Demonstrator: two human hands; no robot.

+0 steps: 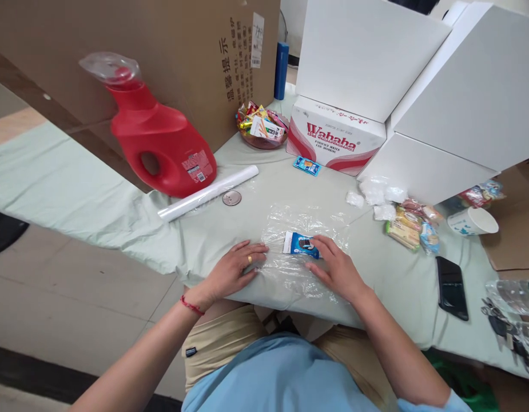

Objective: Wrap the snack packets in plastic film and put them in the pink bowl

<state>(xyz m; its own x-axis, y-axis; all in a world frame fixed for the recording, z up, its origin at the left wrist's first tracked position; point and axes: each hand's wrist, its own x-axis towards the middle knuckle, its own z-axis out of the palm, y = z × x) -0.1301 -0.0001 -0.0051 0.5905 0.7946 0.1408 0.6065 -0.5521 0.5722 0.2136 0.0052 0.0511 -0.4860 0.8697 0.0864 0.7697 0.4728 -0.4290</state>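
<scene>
A small blue snack packet (301,244) with a white end lies flat on a crinkled sheet of clear plastic film (290,277). The fingertips of my right hand (339,268) rest on the packet's right end, with the thumb apart just below it on the film. My left hand (238,266) lies flat and open at the film's left edge, fingers stretched toward the packet. Behind my left hand are a roll of clear film (208,193) and a round metal disc (232,198). What lies under my right fingers is hidden.
A red jug (170,137) stands back left against a large cardboard box (182,57). Farther back are a candy bowl (264,137), another blue packet (306,166) and a Wahaha carton (333,137). To the right are wrapped snacks (404,232), a paper cup (472,222), a phone (452,288) and scissors (498,320).
</scene>
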